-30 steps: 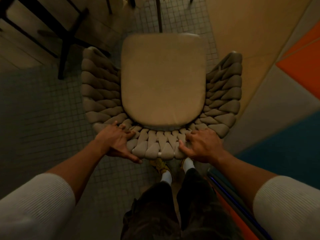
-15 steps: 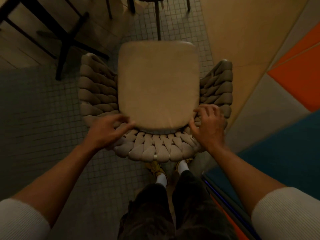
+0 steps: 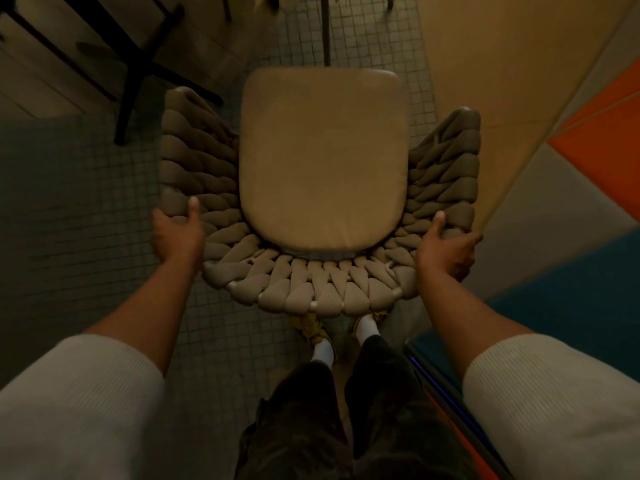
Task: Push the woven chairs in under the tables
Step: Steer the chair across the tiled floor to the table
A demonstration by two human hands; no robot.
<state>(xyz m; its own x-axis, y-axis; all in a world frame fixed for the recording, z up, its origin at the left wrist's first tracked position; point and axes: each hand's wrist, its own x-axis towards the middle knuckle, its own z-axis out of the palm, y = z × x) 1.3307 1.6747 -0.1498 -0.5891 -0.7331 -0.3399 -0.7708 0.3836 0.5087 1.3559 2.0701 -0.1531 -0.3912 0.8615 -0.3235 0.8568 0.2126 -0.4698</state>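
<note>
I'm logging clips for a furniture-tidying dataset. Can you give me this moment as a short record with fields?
chair: woven chair, seen from above, back rim nearest the person
seat: tan seat cushion lies on it
left: left hand grips the chair's left side, thumb on top of the rim
right: right hand grips the right side, thumb on the rim
ahead: thin dark post just beyond the seat front
floor: tiled floor
stage: no tabletop seen over the seat

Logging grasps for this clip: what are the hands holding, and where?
The woven chair. The left hand grips its left rear corner, the right hand its right rear corner, thumbs on top of the weave.
</note>
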